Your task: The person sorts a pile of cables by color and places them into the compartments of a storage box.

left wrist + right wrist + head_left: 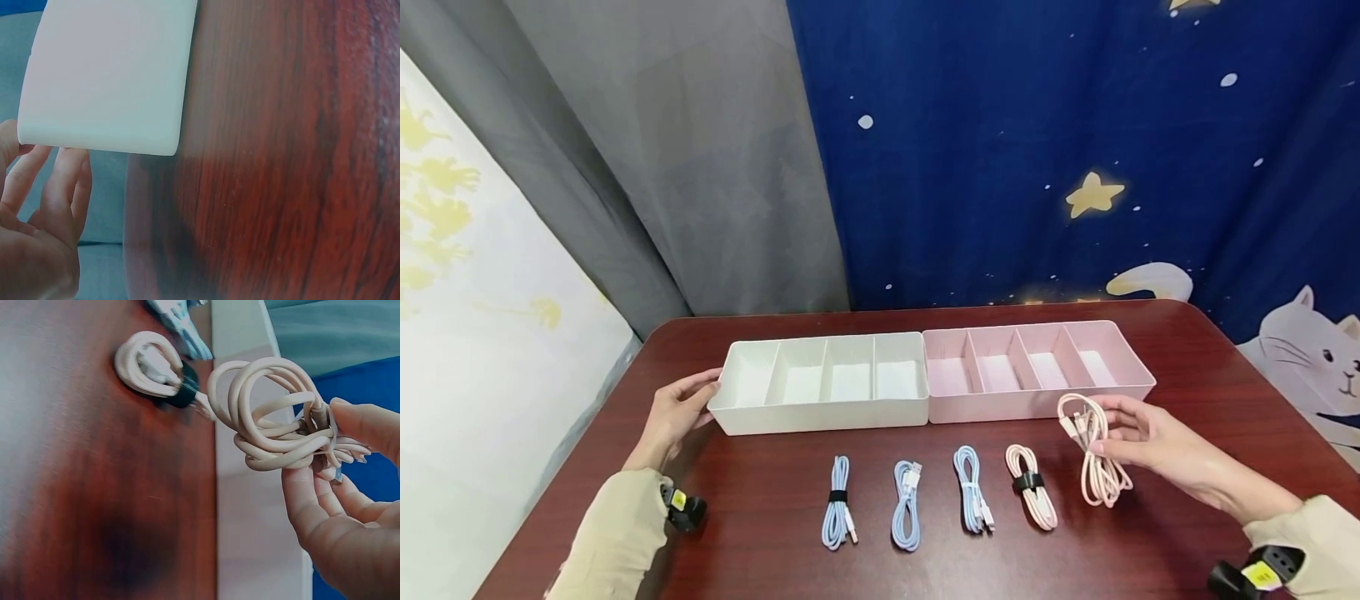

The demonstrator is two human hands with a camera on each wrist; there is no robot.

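Observation:
My right hand (1138, 433) pinches a coiled pale pink cable (1105, 471) between thumb and fingers, held up in front of the pink divided box (1037, 404). In the right wrist view the coil (275, 419) hangs in loose loops, with a connector partly hidden by the fingers. My left hand (681, 408) touches the left end of the white divided box (827, 417), its fingertips against the end wall in the left wrist view. Both boxes stand end to end, and their compartments hold nothing visible.
In front of the boxes lie three blue coiled cables (836, 508) and a pink cable (1032, 492) with a black strap, in a row on the dark red table (760, 517). A grey and blue curtain (970, 150) hangs behind the table.

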